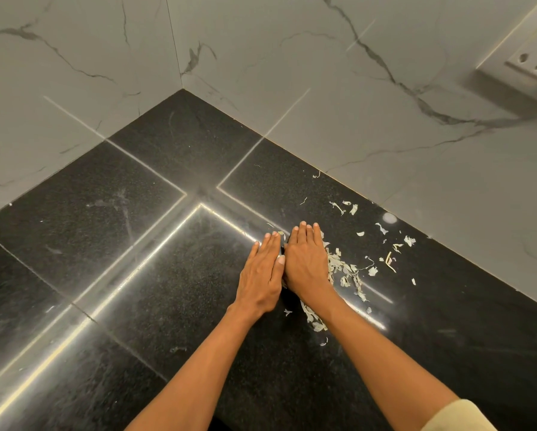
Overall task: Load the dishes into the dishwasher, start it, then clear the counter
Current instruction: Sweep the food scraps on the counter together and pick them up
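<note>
Head view shows the left hand [262, 273] and right hand [306, 262] flat, side by side, touching, gathering peel scraps [348, 270] on the counter [167, 244]. No dishes are visible (probably loaded already); many scraps remain.

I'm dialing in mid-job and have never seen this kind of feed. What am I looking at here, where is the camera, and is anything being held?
There is no machine: these are a person's two bare hands, filmed by one wide-angle camera worn on the head, looking forward and down. The left hand and right hand lie side by side, fingers straight and palms down, on a black counter set into a corner of marble-look wall. Pale scraps, like peelings, are scattered to the right of the right hand and along its edge. Neither hand has a grip on anything; a few scraps may be hidden under the palms. A wall socket sits at the upper right. No dishes or dishwasher are in view.
</note>
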Demonstrator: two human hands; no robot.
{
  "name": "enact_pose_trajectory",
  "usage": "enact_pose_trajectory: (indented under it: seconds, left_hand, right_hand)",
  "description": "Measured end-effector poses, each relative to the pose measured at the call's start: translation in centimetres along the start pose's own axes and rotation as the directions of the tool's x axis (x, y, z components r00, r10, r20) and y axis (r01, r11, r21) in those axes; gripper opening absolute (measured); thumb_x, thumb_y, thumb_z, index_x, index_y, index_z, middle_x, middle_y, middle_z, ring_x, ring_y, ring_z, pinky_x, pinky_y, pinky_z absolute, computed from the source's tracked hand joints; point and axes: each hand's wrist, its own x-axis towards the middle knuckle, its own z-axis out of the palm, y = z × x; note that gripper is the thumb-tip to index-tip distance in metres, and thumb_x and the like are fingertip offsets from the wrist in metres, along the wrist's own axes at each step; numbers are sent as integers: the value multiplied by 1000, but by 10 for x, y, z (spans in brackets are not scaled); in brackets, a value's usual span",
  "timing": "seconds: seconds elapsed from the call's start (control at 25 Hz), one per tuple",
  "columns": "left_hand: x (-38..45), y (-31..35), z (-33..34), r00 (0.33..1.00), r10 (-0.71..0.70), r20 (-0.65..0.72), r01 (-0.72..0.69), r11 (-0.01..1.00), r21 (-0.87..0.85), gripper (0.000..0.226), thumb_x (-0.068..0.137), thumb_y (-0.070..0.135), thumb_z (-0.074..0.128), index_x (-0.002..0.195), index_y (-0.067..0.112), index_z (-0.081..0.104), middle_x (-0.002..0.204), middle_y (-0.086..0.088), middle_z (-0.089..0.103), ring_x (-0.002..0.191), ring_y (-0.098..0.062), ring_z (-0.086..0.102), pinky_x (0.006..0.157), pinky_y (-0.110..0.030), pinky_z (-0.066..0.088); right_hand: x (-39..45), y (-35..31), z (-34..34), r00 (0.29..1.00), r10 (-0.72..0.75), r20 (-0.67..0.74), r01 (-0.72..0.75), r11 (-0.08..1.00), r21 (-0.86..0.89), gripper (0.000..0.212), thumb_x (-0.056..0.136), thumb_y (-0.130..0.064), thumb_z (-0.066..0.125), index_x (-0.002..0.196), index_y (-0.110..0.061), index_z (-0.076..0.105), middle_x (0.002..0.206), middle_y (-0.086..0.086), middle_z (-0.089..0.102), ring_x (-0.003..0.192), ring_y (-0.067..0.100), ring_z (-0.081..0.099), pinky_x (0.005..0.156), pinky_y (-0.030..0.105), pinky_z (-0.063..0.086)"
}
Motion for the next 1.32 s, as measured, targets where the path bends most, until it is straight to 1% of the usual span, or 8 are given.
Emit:
enact_pose_trajectory:
  seconds: [0.28, 0.44, 0.52, 0.6, 0.72, 0.84, 1.12, 1.32]
  left_hand:
    - [-21, 16, 13, 996, 62, 65, -60, 997, -41, 61, 104, 44, 11, 157, 15, 20, 164, 1, 19, 151, 0, 7, 125, -34, 9]
    - [-31, 21, 13, 994, 63, 89, -45, 981, -189, 63, 103, 47, 14, 157, 15, 23, 164, 2, 22, 150, 1, 11, 125, -33, 10]
    - [-35, 23, 9, 998, 52, 32, -42, 962, -271, 59, 104, 43, 19, 156, 15, 26, 163, 1, 26, 150, -2, 16, 125, -30, 11]
    - [-41, 20, 5, 998, 25, -64, -43, 953, -301, 54, 105, 36, 25, 155, 14, 31, 161, -1, 30, 150, -4, 20, 125, -30, 13]
    - [-52, 12, 2, 993, -17, -116, -19, 954, -299, 54, 104, 35, 27, 155, 15, 31, 161, 0, 29, 150, -4, 20, 124, -31, 16]
    - [-61, 10, 8, 996, 12, -87, -33, 971, -237, 57, 104, 38, 23, 156, 15, 27, 163, 0, 26, 151, -5, 17, 125, -35, 14]
    - [-64, 8, 14, 999, -3, -45, -6, 978, -207, 62, 102, 41, 21, 156, 10, 23, 164, -1, 20, 151, -3, 12, 125, -32, 8]
    - [-62, 12, 14, 999, -17, -28, 12, 984, -179, 66, 101, 47, 18, 157, 11, 21, 165, 1, 17, 151, -1, 8, 126, -31, 5]
  right_hand:
    - [-30, 14, 16, 998, -15, -59, 14, 1000, -10, 59, 105, -32, 24, 153, 2, 28, 158, 23, 31, 151, 32, 24, 125, 50, -4]
    - [-47, 37, 38, 949, 87, -304, 48, 910, 411, 55, 104, -31, 22, 143, -3, 50, 148, 14, 51, 142, 21, 43, 126, 39, 8]
    - [-58, 51, 46, 923, 224, -312, 14, 791, 612, 52, 105, -32, 28, 147, -9, 45, 153, 8, 44, 144, 16, 39, 126, 34, 10]
    - [-77, 57, 52, 903, 333, -269, -52, 710, 703, 54, 105, -37, 31, 153, -13, 35, 161, 3, 30, 150, 14, 26, 126, 35, 10]
    - [-120, 38, 64, 870, 462, -173, -229, 689, 688, 78, 102, -58, 24, 160, -9, 4, 168, 7, -4, 155, 17, -4, 126, 39, 2]
    - [-156, -3, 79, 866, 500, -3, -371, 648, 666, 97, 94, -73, 14, 155, -5, -19, 164, 12, -25, 153, 22, -19, 126, 46, 1]
    - [-100, -42, 67, 891, 450, 58, -371, 650, 664, 95, 96, -67, 12, 153, 2, -19, 162, 21, -25, 151, 30, -22, 126, 47, 1]
    - [-91, -30, 67, 916, 395, -74, -221, 648, 729, 88, 99, -60, 18, 156, -2, -15, 164, 15, -22, 152, 22, -20, 126, 41, -4]
